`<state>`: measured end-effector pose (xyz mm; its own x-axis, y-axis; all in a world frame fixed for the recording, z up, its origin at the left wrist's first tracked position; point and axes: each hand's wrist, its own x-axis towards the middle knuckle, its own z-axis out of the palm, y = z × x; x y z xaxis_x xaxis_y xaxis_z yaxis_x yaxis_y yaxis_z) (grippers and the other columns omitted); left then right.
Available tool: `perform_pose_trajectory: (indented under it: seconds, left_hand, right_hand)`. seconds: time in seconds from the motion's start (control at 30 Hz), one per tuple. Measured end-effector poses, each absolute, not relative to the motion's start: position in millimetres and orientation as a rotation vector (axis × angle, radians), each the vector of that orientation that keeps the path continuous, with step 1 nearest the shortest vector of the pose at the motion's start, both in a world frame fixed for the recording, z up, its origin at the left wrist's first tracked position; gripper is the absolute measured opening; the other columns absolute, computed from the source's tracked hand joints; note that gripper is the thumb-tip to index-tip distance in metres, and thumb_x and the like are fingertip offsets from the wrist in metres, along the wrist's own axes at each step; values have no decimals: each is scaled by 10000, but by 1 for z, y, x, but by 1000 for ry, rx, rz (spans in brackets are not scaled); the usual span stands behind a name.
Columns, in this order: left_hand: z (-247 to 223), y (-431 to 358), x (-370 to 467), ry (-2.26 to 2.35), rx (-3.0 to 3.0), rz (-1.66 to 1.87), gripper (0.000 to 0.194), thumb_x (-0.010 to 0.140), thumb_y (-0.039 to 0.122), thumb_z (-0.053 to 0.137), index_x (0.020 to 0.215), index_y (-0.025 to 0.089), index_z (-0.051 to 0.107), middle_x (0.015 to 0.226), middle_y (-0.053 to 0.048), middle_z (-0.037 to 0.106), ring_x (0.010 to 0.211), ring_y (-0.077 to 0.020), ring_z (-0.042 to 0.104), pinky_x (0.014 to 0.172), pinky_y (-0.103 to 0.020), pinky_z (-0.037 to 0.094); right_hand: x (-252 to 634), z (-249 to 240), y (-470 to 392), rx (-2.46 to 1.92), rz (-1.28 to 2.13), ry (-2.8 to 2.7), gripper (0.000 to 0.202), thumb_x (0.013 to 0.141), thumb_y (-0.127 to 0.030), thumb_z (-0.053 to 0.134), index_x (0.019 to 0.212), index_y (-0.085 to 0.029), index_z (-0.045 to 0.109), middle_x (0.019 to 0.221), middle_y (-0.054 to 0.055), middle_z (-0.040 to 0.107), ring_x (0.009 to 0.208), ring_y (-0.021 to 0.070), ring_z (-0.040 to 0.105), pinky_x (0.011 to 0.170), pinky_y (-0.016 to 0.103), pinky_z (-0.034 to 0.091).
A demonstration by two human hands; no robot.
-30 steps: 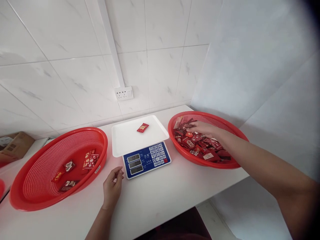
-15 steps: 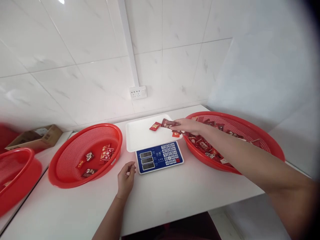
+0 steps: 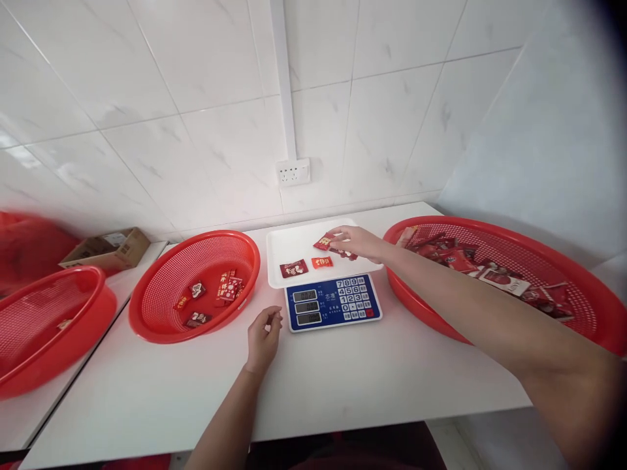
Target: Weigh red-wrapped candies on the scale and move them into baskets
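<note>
My right hand [image 3: 356, 241] is over the white tray [image 3: 279, 245] of a digital scale, its fingertips closed on a small red candy packet [image 3: 322, 241]. Beneath those fingers another dark red packet [image 3: 349, 254] is partly hidden. A dark red packet [image 3: 294, 268] and an orange-red packet [image 3: 322, 262] lie on the tray's front part. My left hand [image 3: 263, 336] rests on the table with fingers curled and nothing visible in them, just left of the scale's blue keypad panel [image 3: 334, 303].
A red basket [image 3: 490, 228] heaped with packets stands at the right, under my forearm. On the left, another red basket [image 3: 147, 307] holds several packets. Farther left are a third red basket [image 3: 93, 313] and a cardboard box [image 3: 132, 251]. A wall socket [image 3: 294, 172] is behind.
The dark red packet from my right hand now lies on the tray's front left. My fingers have moved to the red packet on the tray. The view has shifted left.
</note>
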<state>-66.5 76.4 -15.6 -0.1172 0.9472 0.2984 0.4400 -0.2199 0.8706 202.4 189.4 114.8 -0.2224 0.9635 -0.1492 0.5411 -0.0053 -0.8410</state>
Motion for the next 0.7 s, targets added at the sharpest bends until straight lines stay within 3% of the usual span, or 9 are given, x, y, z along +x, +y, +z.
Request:
perform_pose_trajectory:
  seconds: [0.1,0.23,0.4,0.53,0.63,0.7]
  left_hand:
    - [-15,76,-68,1543,1647,1323,227,820,337,506,918,170,625,733,-34,654,617,-131,625,566,-241,527]
    - [-16,77,-69,1535,1647,1317,220,826,328,503,919,170,624,736,-33,653,617,-126,620,578,-241,526]
    - [-16,76,-69,1511,1639,1355,217,822,326,505,914,169,623,724,-29,645,623,-126,616,591,-243,523]
    - [-13,75,-71,1512,1596,1396,213,816,323,512,920,169,616,735,-28,641,619,-121,609,595,-245,521]
    - [-13,75,-72,1515,1596,1419,200,819,309,499,911,171,609,719,-22,632,620,-120,607,592,-240,516]
    - [-13,72,-71,1524,1713,1404,176,819,269,476,885,173,609,698,-18,626,610,-118,598,575,-229,500]
  right_hand:
    - [205,112,191,-1573,1115,-1808,412,875,-334,501,1242,-147,494,1123,157,627,762,165,625,598,267,533]
    - [206,110,192,-1568,1047,-1865,449,860,-292,514,1291,-176,467,1303,134,534,982,204,619,787,310,542]
    - [219,108,183,-1595,794,-1971,517,787,-265,596,1292,-249,486,1449,55,384,1227,299,462,1037,443,365]
    - [255,109,161,-1735,555,-2048,422,826,-324,529,1239,-241,530,1373,57,486,1196,283,499,999,400,406]
    - [295,110,142,-1950,557,-2005,404,835,-379,503,1214,-244,541,1233,78,609,1109,277,568,935,380,452]
    - [324,104,130,-2040,606,-1972,392,819,-398,508,1185,-265,559,1238,78,613,1144,282,549,933,380,453]
